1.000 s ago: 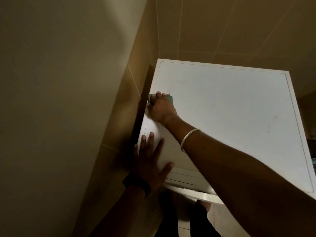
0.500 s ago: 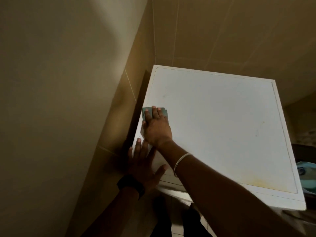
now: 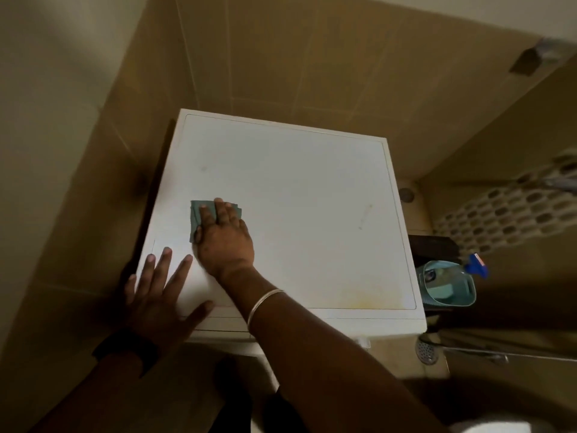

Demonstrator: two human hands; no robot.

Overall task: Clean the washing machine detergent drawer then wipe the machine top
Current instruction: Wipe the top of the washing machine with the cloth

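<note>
Teal cloth (image 3: 199, 217): one, folded small and soft, lying flat on the near left part of the machine top (image 3: 296, 198); I judge it light and limp, best driven with a flat palm rather than pinched.
Right hand (image 3: 225, 237): fingers straight, pressing the cloth down against the lid.
Left hand (image 3: 159, 292): one, fingers spread and relaxed, resting flat on the near left corner, grasping nothing.
Machine top: one white panel, smooth and rigid, probably slippery; a yellowish stain shows near the front right.
Detergent drawer: not clearly visible from this angle.
Beside the machine: one teal basket (image 3: 449, 284) on the floor to the right, contents too dim to name.
</note>
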